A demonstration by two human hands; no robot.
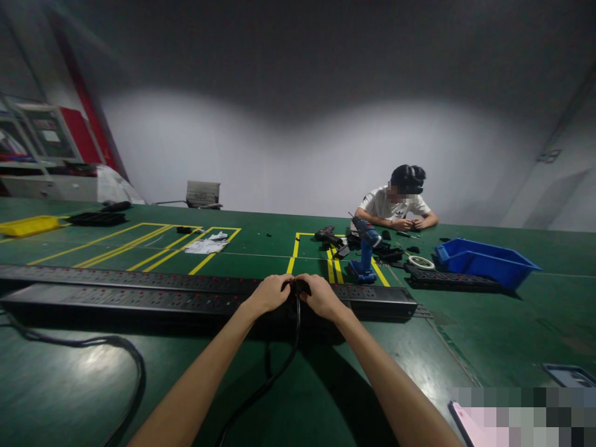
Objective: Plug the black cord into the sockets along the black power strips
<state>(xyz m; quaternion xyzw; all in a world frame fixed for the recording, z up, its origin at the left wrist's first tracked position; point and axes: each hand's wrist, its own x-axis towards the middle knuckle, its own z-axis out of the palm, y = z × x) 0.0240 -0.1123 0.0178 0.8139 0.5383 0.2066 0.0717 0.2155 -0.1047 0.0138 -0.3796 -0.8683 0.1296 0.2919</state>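
My left hand (270, 294) and my right hand (321, 295) meet in front of me, fingers closed on the end of a black cable (298, 326). A small dark piece shows between the fingertips; its shape is mostly hidden. From there the cable hangs down and curves left across the table. Under and behind the hands lie two long black power strips (139, 300), (186, 280) with rows of sockets and small red dots. My wrists cover part of the nearer strip.
A blue cordless drill (365, 251) stands behind the strips. A blue bin (487, 261), a tape roll (421, 263) and dark parts lie right. Another person (395, 202) sits across the green table (503, 329). A second cable (137, 366) loops at left; a phone (475, 425) lies near right.
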